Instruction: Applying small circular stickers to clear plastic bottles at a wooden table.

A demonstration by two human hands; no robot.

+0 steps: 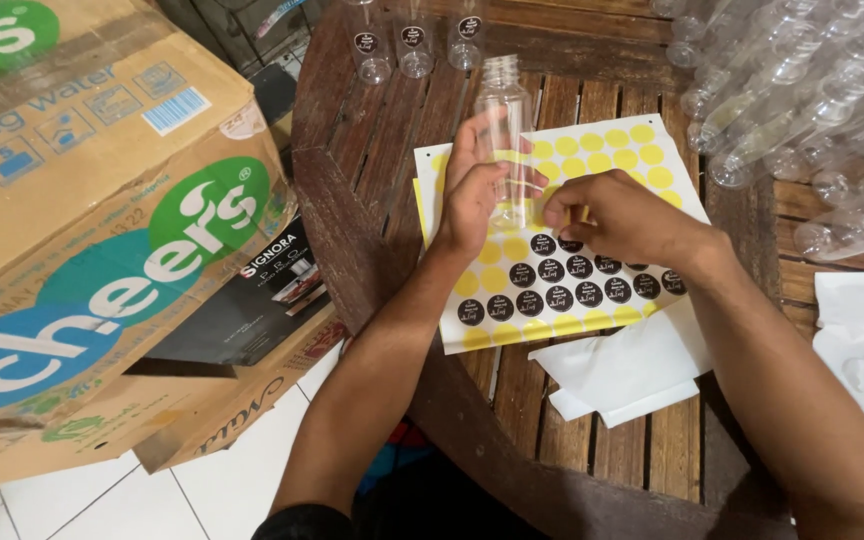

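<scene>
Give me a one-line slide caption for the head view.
Left hand holds a clear plastic bottle upright over a yellow sticker sheet while the right hand picks at a sticker.

Brown cartons (102,200) left; yellow sticker sheet (592,240) on table.

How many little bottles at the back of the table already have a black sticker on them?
3. They stand in a row at the table's far edge: the left bottle, the middle bottle and the right bottle. The frame edge may hide more.
</scene>
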